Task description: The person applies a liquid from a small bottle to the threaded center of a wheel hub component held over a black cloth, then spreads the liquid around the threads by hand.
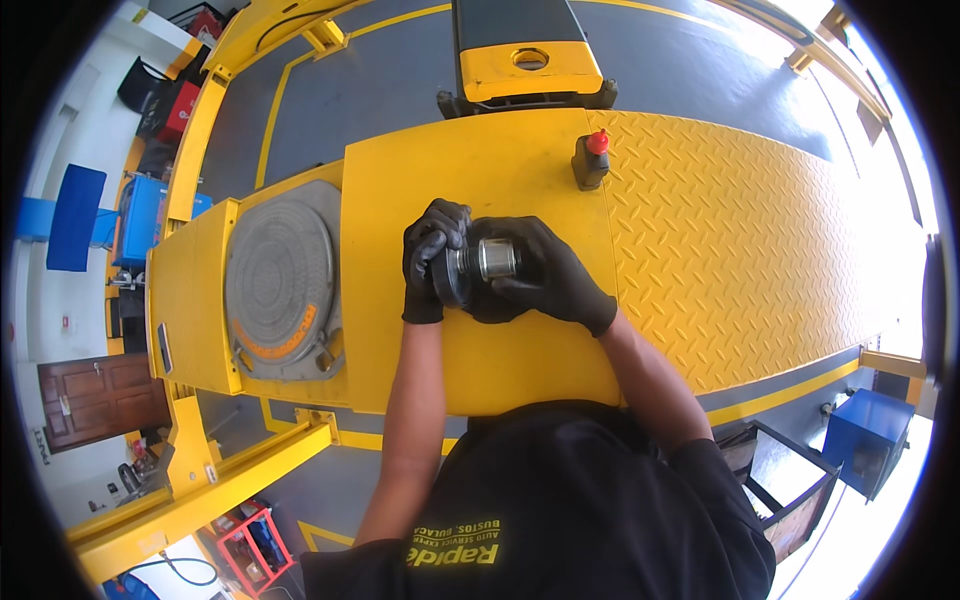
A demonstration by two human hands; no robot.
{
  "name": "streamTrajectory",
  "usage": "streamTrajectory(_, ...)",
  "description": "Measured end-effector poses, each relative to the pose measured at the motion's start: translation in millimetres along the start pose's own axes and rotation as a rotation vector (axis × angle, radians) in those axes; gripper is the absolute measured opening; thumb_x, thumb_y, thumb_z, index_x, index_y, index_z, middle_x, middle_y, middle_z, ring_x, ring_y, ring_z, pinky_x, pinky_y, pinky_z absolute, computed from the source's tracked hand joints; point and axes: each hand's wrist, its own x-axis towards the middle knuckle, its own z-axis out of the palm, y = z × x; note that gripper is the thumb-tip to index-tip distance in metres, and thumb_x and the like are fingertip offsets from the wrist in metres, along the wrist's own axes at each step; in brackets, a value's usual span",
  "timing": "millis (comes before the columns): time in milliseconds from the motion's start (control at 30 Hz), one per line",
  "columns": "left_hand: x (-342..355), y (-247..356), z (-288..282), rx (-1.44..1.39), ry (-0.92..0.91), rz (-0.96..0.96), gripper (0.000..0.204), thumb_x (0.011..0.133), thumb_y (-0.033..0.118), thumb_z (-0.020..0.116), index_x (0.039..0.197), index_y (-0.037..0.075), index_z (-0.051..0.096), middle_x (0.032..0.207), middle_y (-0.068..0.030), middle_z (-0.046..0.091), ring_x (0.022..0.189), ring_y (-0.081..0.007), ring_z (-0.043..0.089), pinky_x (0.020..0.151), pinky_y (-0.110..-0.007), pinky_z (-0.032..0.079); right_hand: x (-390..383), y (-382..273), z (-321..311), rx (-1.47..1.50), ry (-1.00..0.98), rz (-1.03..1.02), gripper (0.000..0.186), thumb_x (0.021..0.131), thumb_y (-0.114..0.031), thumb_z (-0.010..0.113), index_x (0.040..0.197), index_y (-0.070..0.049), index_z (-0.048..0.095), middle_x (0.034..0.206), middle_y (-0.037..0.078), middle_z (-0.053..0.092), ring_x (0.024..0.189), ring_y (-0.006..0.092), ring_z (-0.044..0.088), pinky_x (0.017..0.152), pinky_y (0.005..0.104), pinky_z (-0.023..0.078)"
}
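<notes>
Both of my hands wear black gloves and meet over the smooth yellow platform. Between them is a black round part with a shiny silver metal cylinder [497, 258] at its middle; its exact kind is not clear. My left hand [433, 248] is closed with curled fingers at the part's dark, disc-like left side [453, 278]. Wrapped around the right side is my right hand [552, 268], its fingers partly hidden behind the cylinder. Whether the disc and cylinder are one piece I cannot tell. Beyond my right hand, a small dark bottle with a red cap [591, 162] stands upright.
A round grey turntable plate [283, 275] lies left of the yellow platform [400, 370]. Diamond-patterned yellow plate [735, 260] extends to the right. A black-and-yellow machine [530, 68] stands at the far edge. A phone-like object [165, 348] lies at the left.
</notes>
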Motion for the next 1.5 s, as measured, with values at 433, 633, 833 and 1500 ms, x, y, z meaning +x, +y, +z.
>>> streamTrajectory(433,-1,-1,-5,0.04,-0.066,0.006,0.029,0.092,0.03,0.063,0.078,0.005,0.056,0.092,-0.0109,0.054,0.095,-0.0259,0.054,0.11,-0.047,0.039,-3,-4,5,-0.035,0.054,-0.261,0.043,0.095,-0.017,0.073,0.134,-0.002,0.061,0.123,0.019,0.07,0.107,0.0304,0.069,0.098,0.0392,0.053)
streamTrajectory(633,-1,-2,-5,0.018,-0.072,0.0,0.028,0.092,0.03,0.062,0.078,0.006,0.056,0.092,-0.0108,0.054,0.095,-0.0259,0.053,0.11,-0.047,0.039,2,3,-3,0.013,-0.164,0.396,0.055,0.088,-0.013,0.082,0.136,-0.002,0.059,0.134,0.017,0.067,0.117,0.0315,0.069,0.105,0.0411,0.053)
streamTrajectory(833,-1,-2,-7,-0.002,-0.052,0.015,0.028,0.093,0.029,0.061,0.078,0.006,0.055,0.092,-0.0109,0.054,0.095,-0.0261,0.053,0.111,-0.049,0.039,-4,-4,3,0.061,0.024,-0.123,0.049,0.091,-0.018,0.082,0.133,-0.001,0.063,0.131,0.017,0.071,0.112,0.0272,0.072,0.102,0.0376,0.055)
streamTrajectory(1500,-1,-1,-6,0.022,-0.048,0.012,0.027,0.091,0.028,0.061,0.078,0.005,0.055,0.092,-0.0119,0.054,0.095,-0.0269,0.054,0.109,-0.049,0.041,0,-2,4,0.039,0.002,0.041,0.047,0.09,-0.015,0.081,0.131,-0.003,0.064,0.129,0.016,0.07,0.115,0.0295,0.071,0.099,0.039,0.056)
